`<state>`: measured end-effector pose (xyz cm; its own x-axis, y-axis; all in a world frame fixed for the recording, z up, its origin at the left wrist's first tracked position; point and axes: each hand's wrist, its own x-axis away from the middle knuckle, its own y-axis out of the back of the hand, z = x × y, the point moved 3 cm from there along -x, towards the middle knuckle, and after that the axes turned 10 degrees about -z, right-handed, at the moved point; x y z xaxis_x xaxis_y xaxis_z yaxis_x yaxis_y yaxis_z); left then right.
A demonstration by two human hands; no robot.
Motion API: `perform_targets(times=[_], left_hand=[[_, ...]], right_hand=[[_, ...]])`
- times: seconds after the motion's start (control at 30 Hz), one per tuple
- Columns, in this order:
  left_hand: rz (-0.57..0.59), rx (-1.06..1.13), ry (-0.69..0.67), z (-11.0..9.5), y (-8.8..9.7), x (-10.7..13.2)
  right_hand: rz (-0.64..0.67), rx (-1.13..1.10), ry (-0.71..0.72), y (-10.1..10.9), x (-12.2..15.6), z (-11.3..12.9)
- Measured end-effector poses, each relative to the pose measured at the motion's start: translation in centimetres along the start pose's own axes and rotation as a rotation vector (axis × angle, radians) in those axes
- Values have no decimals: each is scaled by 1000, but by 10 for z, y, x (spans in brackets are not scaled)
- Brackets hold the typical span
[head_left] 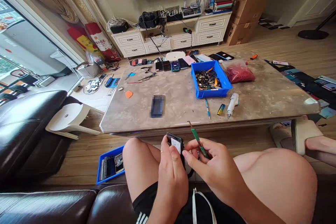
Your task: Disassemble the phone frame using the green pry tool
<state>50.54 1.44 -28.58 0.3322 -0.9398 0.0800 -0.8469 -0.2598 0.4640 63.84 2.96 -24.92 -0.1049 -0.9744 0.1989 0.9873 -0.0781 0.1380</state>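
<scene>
My left hand [172,176] is closed around a dark phone [176,142], held up above my lap between thumb and fingers. A white label shows on the phone's inner face, so its back seems to be off. My right hand [216,161] grips a green-handled pry tool [196,135] with a thin metal tip pointing up and away from the phone. The right thumb and a fingertip are at the phone's right edge; whether they touch it, I cannot tell. Beyond my hands, a dark blurred-out rectangular device [157,106] lies on the table [173,117].
On the table are a blue tray [211,93] of small parts, a white electric screwdriver [233,104], batteries [221,109], a blue pen-like tool [207,108], an orange pick [128,94] and a red bag [240,71]. Phones line its far edge. A blue bin [98,172] sits by my left knee.
</scene>
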Motion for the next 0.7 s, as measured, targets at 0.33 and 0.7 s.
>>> perform_targets(times=[0.33, 0.7], left_hand=[[-22, -107, -26, -1, 1, -2], [-17, 25, -5, 2, 5, 1]], right_hand=[[-141, 127, 166, -6, 8, 0], [55, -170, 49, -9, 2, -4]])
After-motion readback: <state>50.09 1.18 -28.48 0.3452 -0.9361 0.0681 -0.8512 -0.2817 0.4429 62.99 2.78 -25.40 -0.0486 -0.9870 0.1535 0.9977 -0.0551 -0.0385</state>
